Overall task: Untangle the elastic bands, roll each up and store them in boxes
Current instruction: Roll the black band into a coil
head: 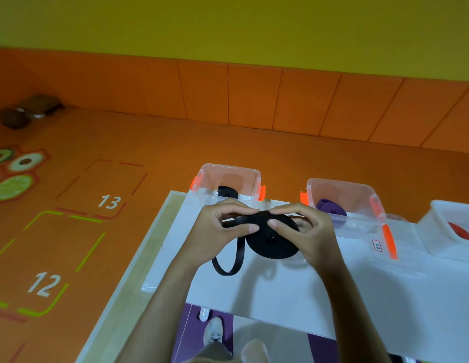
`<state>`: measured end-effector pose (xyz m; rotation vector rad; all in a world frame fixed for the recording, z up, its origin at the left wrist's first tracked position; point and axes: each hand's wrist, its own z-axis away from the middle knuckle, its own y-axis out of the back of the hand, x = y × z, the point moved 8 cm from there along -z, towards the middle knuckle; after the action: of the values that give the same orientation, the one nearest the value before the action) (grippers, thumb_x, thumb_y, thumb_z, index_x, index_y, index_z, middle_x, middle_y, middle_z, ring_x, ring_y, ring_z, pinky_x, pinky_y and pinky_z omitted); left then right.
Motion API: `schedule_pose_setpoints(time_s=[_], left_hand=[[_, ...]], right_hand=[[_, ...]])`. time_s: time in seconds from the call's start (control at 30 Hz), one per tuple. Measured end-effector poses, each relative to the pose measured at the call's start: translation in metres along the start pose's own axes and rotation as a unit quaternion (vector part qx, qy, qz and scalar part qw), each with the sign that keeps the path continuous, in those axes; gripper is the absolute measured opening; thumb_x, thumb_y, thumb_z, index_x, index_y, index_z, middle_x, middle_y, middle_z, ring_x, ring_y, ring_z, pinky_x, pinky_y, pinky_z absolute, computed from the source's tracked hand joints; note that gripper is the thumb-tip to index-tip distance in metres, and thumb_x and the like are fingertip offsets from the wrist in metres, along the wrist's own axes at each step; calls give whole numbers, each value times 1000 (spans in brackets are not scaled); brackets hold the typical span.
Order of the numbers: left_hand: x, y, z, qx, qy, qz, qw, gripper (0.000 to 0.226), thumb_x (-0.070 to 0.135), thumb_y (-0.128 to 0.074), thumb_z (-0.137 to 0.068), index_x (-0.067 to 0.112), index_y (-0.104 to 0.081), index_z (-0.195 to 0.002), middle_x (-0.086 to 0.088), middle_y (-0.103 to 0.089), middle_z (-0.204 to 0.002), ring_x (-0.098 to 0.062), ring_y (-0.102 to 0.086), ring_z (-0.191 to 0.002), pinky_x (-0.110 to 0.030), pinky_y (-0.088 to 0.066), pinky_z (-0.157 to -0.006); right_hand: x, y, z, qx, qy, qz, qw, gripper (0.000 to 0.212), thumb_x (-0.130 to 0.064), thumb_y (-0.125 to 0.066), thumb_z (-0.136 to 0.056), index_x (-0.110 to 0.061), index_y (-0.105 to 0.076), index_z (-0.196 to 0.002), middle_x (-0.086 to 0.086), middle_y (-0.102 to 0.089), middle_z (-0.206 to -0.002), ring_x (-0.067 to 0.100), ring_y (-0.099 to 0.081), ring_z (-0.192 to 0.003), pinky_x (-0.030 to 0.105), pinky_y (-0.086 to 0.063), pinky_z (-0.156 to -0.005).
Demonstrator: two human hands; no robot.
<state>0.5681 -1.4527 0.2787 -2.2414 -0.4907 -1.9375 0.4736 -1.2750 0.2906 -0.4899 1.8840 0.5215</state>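
On the orange floor [154,142] at the far left are marked squares numbered 12 and 13. To their right stands the white table [280,292], with what seems to be a clear lid [154,271] lying flat by its left edge, though the view there is too faint to be sure. The left hand [217,231] is raised just above the table, its fingers [251,227] curled and pinching the free strand of the black band [272,239]. A loose loop of that band hangs down below this hand, close above the table. The rest of the band is wound into a flat roll held between both hands. The right hand [309,234] grips the roll, thumb on its near face and fingers curled over its far rim. Along the far edge of the table, the left box [228,171] holds a black roll [227,192], the middle box [340,187] a purple roll [330,208], and the right box [437,224] a red roll [461,231].
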Motion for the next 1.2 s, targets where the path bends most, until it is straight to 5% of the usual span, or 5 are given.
schedule_pose_setpoints(time_s=[0.53,0.73,0.83,1.07,1.2], left_hand=[[-39,61,-31,20,58,-29,998,46,20,-88,-86,40,-73,-125,12,-76,-118,-10,-71,-116,-26,-57,-99],[-78,118,-53,169,104,-53,979,33,16,-90,-84,30,-72,-109,19,-74,-109,-6,-75,-95,-25,-59,-82],[-102,134,-66,211,150,-60,964,18,7,-87,-85,20,-78,-93,9,-78,-94,-14,-76,-83,-40,-64,-85],[-132,153,-100,177,199,153,952,6,11,-85,-87,14,-85,-92,-8,-82,-98,-20,-77,-92,-32,-66,-81],[-142,154,-118,68,214,308,924,34,27,-86,-81,20,-82,-114,0,-76,-115,-18,-73,-109,-37,-63,-92]], right_hand=[[32,-46,-58,-28,-13,47,998,23,-5,-88,-82,-24,-79,-90,-10,-78,-91,10,-76,-87,24,-61,-73],[39,-40,-97,59,34,163,984,24,-5,-86,-84,-23,-73,-92,-15,-76,-91,10,-75,-87,37,-64,-72],[44,-43,-113,81,39,178,980,27,-3,-86,-83,-25,-72,-92,-15,-75,-94,6,-75,-87,34,-64,-73],[65,-51,-142,84,22,154,984,29,1,-83,-85,-25,-72,-92,-10,-76,-92,2,-75,-84,15,-59,-71],[85,-51,-152,86,-21,126,988,23,-6,-84,-86,-24,-72,-94,-4,-78,-89,11,-78,-86,22,-63,-71]])
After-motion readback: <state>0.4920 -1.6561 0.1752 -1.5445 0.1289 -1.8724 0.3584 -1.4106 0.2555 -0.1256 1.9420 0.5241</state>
